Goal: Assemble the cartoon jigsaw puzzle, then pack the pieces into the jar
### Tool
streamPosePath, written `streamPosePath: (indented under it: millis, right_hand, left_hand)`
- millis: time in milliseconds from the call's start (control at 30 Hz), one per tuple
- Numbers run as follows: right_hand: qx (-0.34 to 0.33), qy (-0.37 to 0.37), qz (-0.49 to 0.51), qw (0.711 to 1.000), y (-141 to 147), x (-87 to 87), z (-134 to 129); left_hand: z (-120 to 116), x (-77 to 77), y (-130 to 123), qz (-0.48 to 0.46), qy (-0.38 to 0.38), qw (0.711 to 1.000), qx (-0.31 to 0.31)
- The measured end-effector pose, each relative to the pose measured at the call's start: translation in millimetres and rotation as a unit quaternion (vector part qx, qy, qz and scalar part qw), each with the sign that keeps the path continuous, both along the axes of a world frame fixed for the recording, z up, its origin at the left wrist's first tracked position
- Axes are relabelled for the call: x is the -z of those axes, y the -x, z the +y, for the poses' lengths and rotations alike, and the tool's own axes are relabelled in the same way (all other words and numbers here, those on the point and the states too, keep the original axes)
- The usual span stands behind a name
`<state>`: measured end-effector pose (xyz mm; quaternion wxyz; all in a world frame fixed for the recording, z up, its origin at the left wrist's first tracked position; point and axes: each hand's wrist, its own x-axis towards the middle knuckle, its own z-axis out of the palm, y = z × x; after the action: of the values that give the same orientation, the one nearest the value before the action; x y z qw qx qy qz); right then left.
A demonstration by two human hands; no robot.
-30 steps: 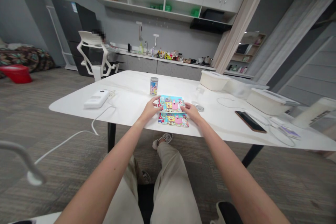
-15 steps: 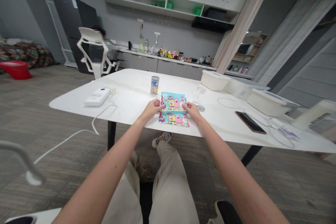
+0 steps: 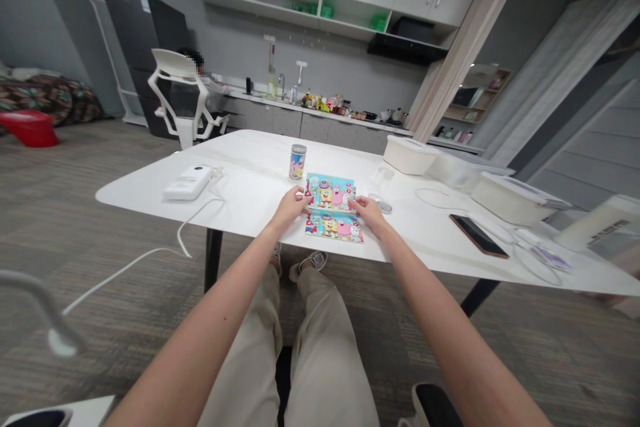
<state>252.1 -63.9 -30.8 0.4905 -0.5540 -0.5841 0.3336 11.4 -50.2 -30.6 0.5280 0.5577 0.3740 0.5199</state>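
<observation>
Upper cartoon card (image 3: 331, 191): side edges pinched by left hand (image 3: 290, 208) and right hand (image 3: 369, 211), fingers nearly closed. Lower cartoon card (image 3: 334, 227), matching: on white worktop (image 3: 250, 170), just nearer the person. Cartoon canister (image 3: 297, 163): upright, beyond.

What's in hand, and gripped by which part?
The upper cartoon card: the left hand holds its left edge, the right hand its right edge.

one head-worn view, facing forward and down, white table (image 3: 240, 173) near
</observation>
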Motion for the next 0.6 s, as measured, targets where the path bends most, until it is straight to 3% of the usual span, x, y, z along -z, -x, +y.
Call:
streamPosePath:
  millis: [300,600]
  right_hand:
    - [0.001,-0.001,0.006,1.0,-2.5,0.8,-0.1]
    - [0.0,0.008,0.006,1.0,-1.5,-0.3,-1.1]
  left_hand:
    - [-1.3,-1.4,-0.9,0.001,-0.012,0.997,0.075]
    - [13.6,12.1,-3.2,0.02,-0.037,0.999,0.001]
